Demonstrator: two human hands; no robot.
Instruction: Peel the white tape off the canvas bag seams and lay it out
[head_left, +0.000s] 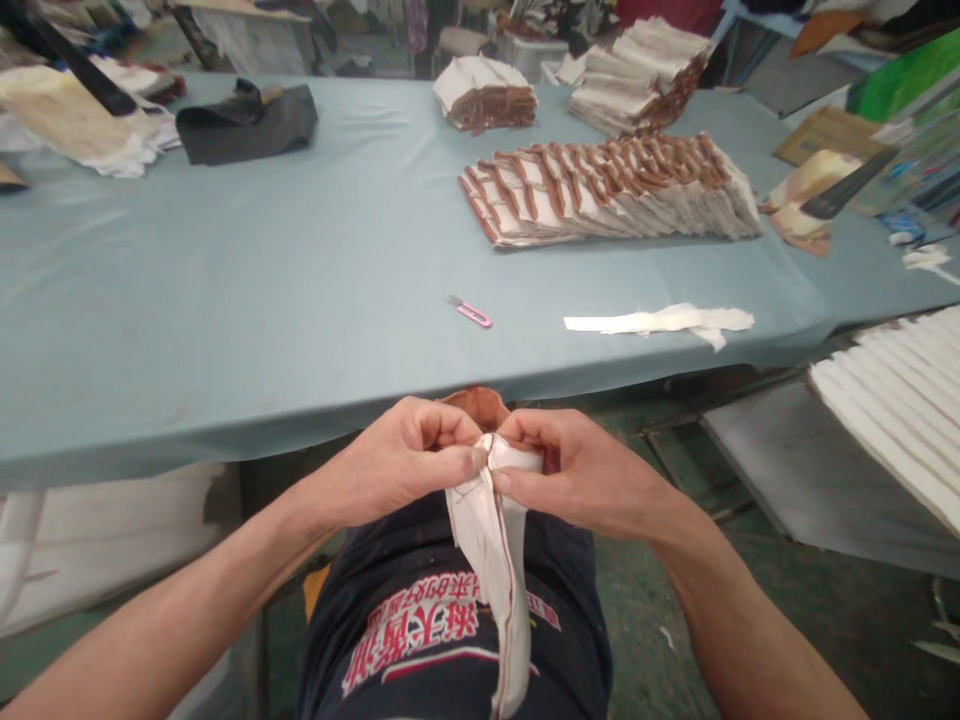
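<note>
Left hand [420, 455] and right hand [581, 468] both clamped, thumbs uppermost, on seamed white piece [513, 585], held above dark garment [427, 610], near table [285, 290]; seam apparently pinched from both sides for steadiness. Pink snips [472, 313] laid on table, presumably for easy reach.

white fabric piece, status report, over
Left hand, right hand pinching white fabric piece. Lower end hangs over dark clothing. Nothing seen blocking; pink snips lie on table.
</note>
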